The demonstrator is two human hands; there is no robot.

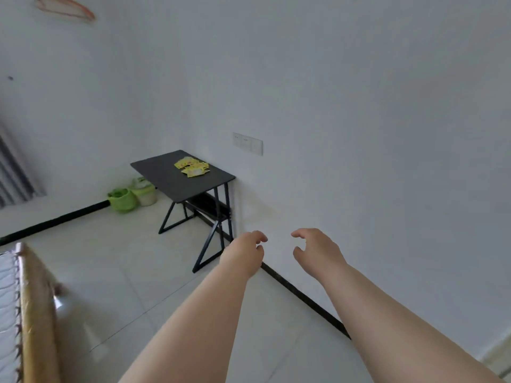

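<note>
Both my bare arms reach forward over a pale tiled floor. My left hand (247,251) and my right hand (315,248) hang side by side in the air with loosely curled fingers, and neither holds anything. Beyond them a small black table (166,175) on black metal legs stands against the white wall. Several yellow packets (192,167) lie in a loose heap on the far right part of its top. My hands are well short of the table, lower in the view than its legs.
Two light green bins (123,199) stand on the floor in the corner left of the table. A bed edge with a wooden rail (36,308) fills the lower left. A black skirting strip (304,297) runs along the wall, which carries a socket panel (247,142).
</note>
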